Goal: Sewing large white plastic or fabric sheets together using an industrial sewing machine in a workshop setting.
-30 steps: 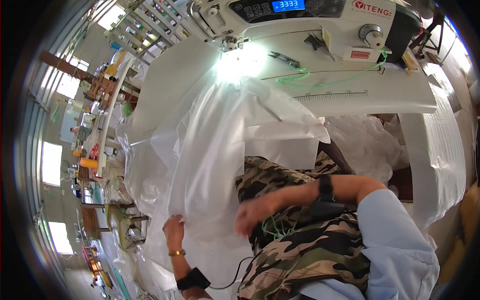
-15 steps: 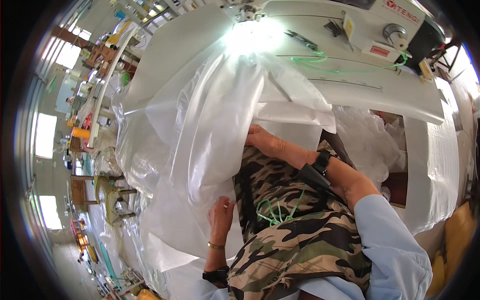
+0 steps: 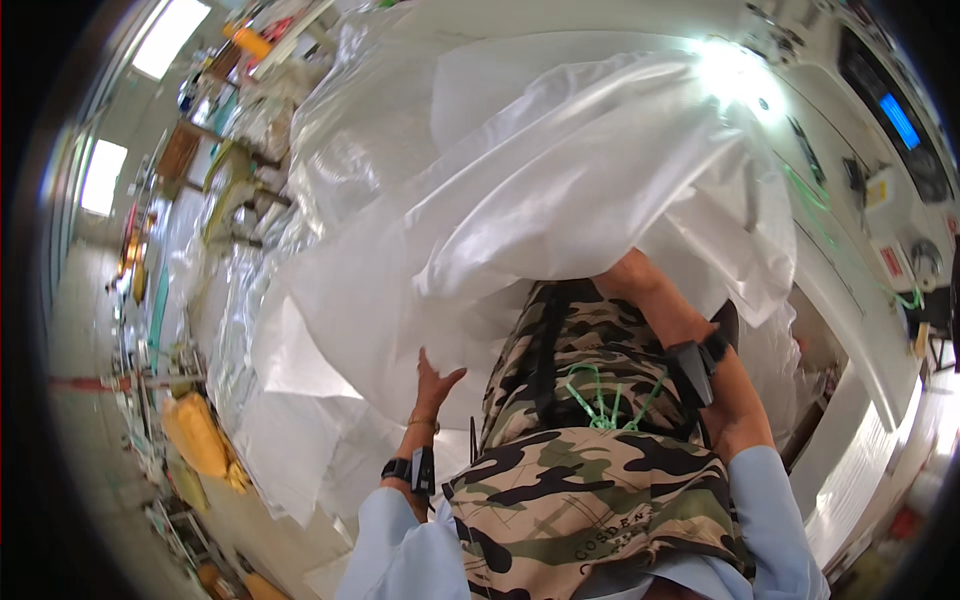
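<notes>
Left hand (image 3: pixel 432 385): fingers spread open, palm pressed up against the underside edge of the white woven sheet (image 3: pixel 520 230); nothing pinched that I can see. It seems to prop the hanging fold so it does not slide off the lap.
Right hand (image 3: pixel 628 280): reaches up and forward with its fingers buried under the sheet's folded edge. Grip is hidden by the fabric; I cannot tell whether it is closed on the cloth or just pushing beneath it.
White woven sheet: large, glossy, plastic-looking material. It drapes from the sewing table (image 3: pixel 850 330) down over the person's knees and spills to the floor on the left. It is bunched in several overlapping folds, probably because its bulk is being fed toward the machine.
Sewing machine (image 3: pixel 880 130): upper right, pale body with a small blue display; a bright lamp (image 3: pixel 730 70) glares on the sheet just beside it.
Green thread (image 3: pixel 830 220): loose strands trail across the table near the machine.
Camouflage apron (image 3: pixel 590 440): covers the lap between the 2 forearms; a green tangle of thread (image 3: pixel 605 400) lies on it.
Wrists: a dark band on each, the right one (image 3: pixel 695 365) bulkier.
Surroundings: yellow bundles (image 3: pixel 200 435) on the floor at left, cluttered benches beyond, too small to read.
</notes>
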Tool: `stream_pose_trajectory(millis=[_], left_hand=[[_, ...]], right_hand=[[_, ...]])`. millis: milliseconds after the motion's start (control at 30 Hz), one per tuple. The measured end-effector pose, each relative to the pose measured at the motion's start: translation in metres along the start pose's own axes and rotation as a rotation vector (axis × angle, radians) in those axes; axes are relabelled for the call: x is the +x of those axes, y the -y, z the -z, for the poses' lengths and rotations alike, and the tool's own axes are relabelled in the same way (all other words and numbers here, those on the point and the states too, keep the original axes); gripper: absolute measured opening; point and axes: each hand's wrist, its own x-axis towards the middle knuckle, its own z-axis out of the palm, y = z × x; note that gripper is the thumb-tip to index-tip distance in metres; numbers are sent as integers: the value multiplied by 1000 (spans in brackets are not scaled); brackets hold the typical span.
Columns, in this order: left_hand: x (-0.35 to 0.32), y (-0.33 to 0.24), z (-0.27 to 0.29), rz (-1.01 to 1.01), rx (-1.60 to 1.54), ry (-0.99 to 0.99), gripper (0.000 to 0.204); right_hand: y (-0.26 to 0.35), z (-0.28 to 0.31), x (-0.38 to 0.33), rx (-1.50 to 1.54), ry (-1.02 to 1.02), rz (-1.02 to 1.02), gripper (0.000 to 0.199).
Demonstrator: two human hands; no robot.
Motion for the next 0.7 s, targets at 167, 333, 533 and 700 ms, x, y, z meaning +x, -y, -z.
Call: stream_pose_trajectory(millis=[167, 333, 533, 700], left_hand=[[28, -38, -26, -2, 126, 272, 67], [46, 85, -45, 100, -8, -292, 27], [160, 29, 184, -198, -220, -820, 26], [183, -187, 350, -655, -730, -737, 24]], right_hand=[[23, 8, -10, -422, -126, 218, 33], [35, 1, -21, -344, -432, -122, 27], [15, -13, -48, 330, -859, -280, 27], [34, -10, -70, 534, -624, -567, 29]])
